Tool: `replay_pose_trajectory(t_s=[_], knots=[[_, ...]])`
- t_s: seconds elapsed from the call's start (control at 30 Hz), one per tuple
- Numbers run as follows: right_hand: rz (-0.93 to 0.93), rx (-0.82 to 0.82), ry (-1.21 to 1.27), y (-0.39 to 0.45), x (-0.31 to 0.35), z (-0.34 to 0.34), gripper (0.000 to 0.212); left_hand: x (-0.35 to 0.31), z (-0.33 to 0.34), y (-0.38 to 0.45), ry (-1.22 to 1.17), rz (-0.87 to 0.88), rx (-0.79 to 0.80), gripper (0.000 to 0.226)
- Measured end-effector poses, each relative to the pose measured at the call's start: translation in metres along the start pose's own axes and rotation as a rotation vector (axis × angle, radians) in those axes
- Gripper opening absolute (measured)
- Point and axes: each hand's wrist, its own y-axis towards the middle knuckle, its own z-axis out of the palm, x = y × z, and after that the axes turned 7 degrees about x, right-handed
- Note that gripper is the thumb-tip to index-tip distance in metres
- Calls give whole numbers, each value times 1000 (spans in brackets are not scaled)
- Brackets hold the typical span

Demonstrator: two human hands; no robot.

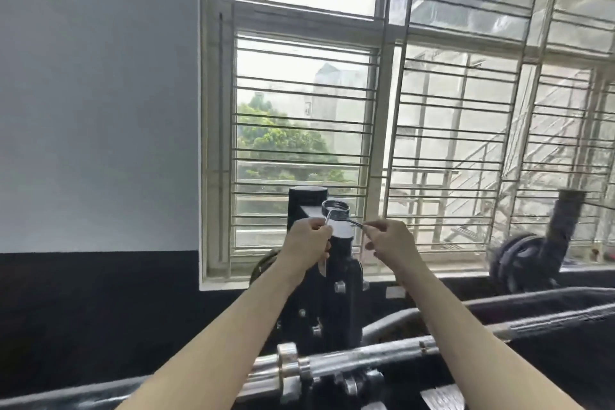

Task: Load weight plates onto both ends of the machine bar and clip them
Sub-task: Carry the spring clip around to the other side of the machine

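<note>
- Clip (336,209): metal spring coil, ring axis upright, handles splayed toward each hand.
- Left hand (307,238) pinches one handle; right hand (389,240) pinches the other.

Silver spring clip (336,209), chrome bar (349,361), black machine post (336,293), grey-white wall (100,110) over a black band (100,293)

We see our two arms reaching in from the near edge, both bare from the frame's edge to the wrist, with no sleeve showing. Our left hand (307,238) and right hand (389,241) are ungloved, and we can make out no rings, watch or wristband.
</note>
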Motion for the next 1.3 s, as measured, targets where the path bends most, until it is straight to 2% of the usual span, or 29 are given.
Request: replay_pose_trajectory(t_s=[0.1,0.2,0.3,0.4,0.5,0.6,0.7,0.8,0.87,1.0,1.07,1.13,1.2,1.3], knots=[[39,4,-58,30,-17,13,21,19,2,38,36,-42,13,32],[52,7,-56,49,-22,21,20,33,0,61,32,-62,16,15],[81,34,-68,62,-19,25,12,54,-6,91,58,-74,-5,26],[109,48,-69,72,-18,28,14,56,-13,95,20,-90,28,20],[107,32,-115,76,-18,31,10,56,-17,96,29,-73,92,42],[99,-1,-181,79,-17,32,19,59,-18,102,51,-72,107,55],[126,5,-222,80,-14,32,16,52,-20,99,67,-93,111,48],[154,-7,-222,82,-15,34,30,52,-21,99,61,-94,114,41],[140,-50,-212,81,-15,35,33,56,-22,100,53,-98,130,48],[45,-242,-205,69,-10,33,31,56,-39,95,87,-89,138,63],[-17,-352,-268,57,-3,35,30,57,-59,91,111,-90,122,59],[-43,-424,-271,40,7,41,28,65,-83,85,121,-96,147,45],[-49,-439,-258,21,15,55,29,78,-111,76,203,-102,239,31],[-1,-523,-291,-6,28,83,31,98,-157,54,385,-103,468,31]])
